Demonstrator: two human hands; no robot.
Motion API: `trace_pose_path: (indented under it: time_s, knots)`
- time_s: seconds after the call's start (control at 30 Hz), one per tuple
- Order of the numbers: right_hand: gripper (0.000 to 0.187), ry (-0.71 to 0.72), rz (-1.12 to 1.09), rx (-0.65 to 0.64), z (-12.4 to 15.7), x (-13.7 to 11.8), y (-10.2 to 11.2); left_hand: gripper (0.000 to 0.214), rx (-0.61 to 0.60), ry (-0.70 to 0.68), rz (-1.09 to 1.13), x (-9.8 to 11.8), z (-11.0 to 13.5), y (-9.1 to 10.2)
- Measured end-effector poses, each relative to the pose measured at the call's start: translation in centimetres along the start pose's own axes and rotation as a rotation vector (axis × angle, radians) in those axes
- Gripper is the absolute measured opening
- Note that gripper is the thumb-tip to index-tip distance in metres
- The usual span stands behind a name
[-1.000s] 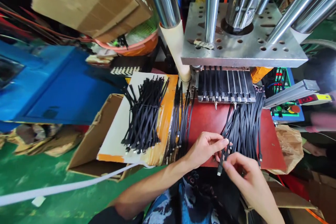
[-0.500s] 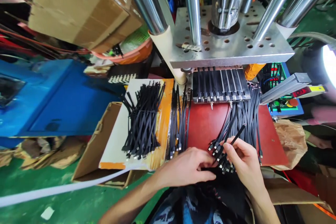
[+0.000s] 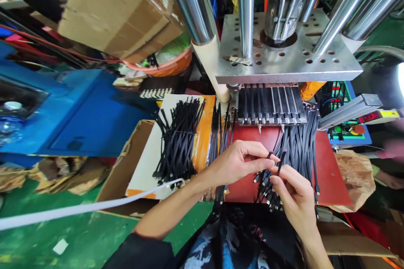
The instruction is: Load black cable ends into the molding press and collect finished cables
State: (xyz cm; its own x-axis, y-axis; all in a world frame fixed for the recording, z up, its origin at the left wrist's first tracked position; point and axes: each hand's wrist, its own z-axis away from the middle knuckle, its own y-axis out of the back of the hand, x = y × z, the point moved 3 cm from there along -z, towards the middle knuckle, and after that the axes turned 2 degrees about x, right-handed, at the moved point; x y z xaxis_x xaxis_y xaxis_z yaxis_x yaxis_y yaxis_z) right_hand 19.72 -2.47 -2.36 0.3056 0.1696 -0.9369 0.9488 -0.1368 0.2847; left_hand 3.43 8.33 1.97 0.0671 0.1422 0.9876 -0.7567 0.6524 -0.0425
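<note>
My left hand (image 3: 241, 162) is closed in a pinch, with a short dark cable end (image 3: 269, 155) showing at its fingertips. Beside it, my right hand (image 3: 296, 189) pinches a flat black cable (image 3: 282, 162) whose end sticks up between thumb and fingers. The fingertips of both hands nearly meet. Beneath and behind them lies a bunch of flat black cables (image 3: 298, 145) with metal plugs, fanned over the red board (image 3: 331, 168). Just beyond, a black metal mould (image 3: 273, 119) holds several cables side by side under the press plate (image 3: 290, 76).
To the left, a pile of black cables (image 3: 179, 147) rests on a white and orange board (image 3: 142, 176), with more loose cables (image 3: 217, 130) alongside. Steel columns (image 3: 246, 12) rise behind. A control box (image 3: 350, 130) and brown paper (image 3: 355, 180) stand right. A cardboard box (image 3: 126, 164) sits lower left.
My left hand has risen from the plug ends at the board's front edge and now pinches a cable end near my right fingertips. My right hand keeps its cable. The view has shifted slightly.
</note>
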Motion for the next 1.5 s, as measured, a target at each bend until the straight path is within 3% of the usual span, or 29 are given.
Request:
trace_pose_path:
  time_s: [0.07, 0.2, 0.3, 0.43, 0.53, 0.63, 0.7, 0.77, 0.83, 0.97, 1.03, 1.1, 1.2, 1.37, 1.43, 1.5]
  knots:
    - [0.010, 0.012, -0.009, 0.030, -0.8, -0.4, -0.3, 0.026, 0.021, -0.014, 0.047, -0.2, -0.3, 0.1]
    - [0.030, -0.005, -0.033, 0.030, -2.2, -0.7, -1.4, 0.033, 0.070, -0.092, -0.036, 0.4, -1.0, 0.2]
    - [0.036, -0.108, -0.052, -0.001, -2.1, 0.2, -2.4, 0.029, 0.154, -0.183, -0.178, 1.4, -2.0, 0.7]
    - [0.035, -0.280, -0.088, -0.300, -0.5, 1.5, -2.8, 0.022, 0.335, -0.327, -0.357, 2.1, -5.4, 2.9]
    - [0.037, -0.310, -0.015, -0.486, -1.8, 1.4, 0.0, 0.021, 0.343, -0.357, -0.514, 1.3, -9.8, 4.2]
    - [0.044, -0.244, 0.118, -0.428, -7.6, 0.9, 4.5, 0.023, 0.387, -0.348, -0.716, 0.5, -13.6, 4.8]
    - [0.048, -0.176, 0.158, -0.354, -12.8, 0.9, 6.5, 0.021, 0.491, -0.310, -0.789, 0.2, -14.8, 5.1]
    - [0.048, -0.130, 0.161, -0.313, -17.6, 1.4, 7.0, 0.018, 0.587, -0.295, -0.781, 0.1, -14.5, 5.2]
    - [0.048, -0.106, 0.132, -0.324, -21.3, 2.3, 6.4, 0.027, 0.549, -0.392, -0.777, 0.0, -13.1, 5.1]
    - [0.052, -0.104, 0.135, -0.381, -24.5, 3.8, 4.6, 0.032, 0.161, -0.753, -1.097, -0.5, -9.5, 4.2]
    - [0.050, -0.117, 0.177, -0.384, -24.7, 4.3, 4.3, 0.033, 0.025, -0.827, -1.295, -1.1, -8.6, 3.9]
    - [0.044, -0.088, 0.219, -0.336, -24.6, 4.5, 4.4, 0.035, -0.024, -0.814, -1.426, -1.4, -8.5, 3.6]
    - [0.036, -0.006, 0.230, -0.261, -24.4, 4.8, 4.8, 0.034, 0.005, -0.723, -1.550, -1.2, -8.8, 2.9]
    - [0.036, -0.019, 0.168, -0.272, -24.6, 5.1, 4.6, 0.043, 0.055, -0.594, -1.587, -0.7, -8.7, 1.0]
    - [0.034, -0.013, 0.272, -0.159, -23.9, 4.8, 4.8, 0.048, 0.102, -0.531, -1.599, -0.9, -8.4, 0.2]
    - [0.031, 0.084, 0.438, -0.062, -22.1, 4.0, 5.3, 0.049, 0.154, -0.463, -1.620, -1.3, -8.0, -0.7]
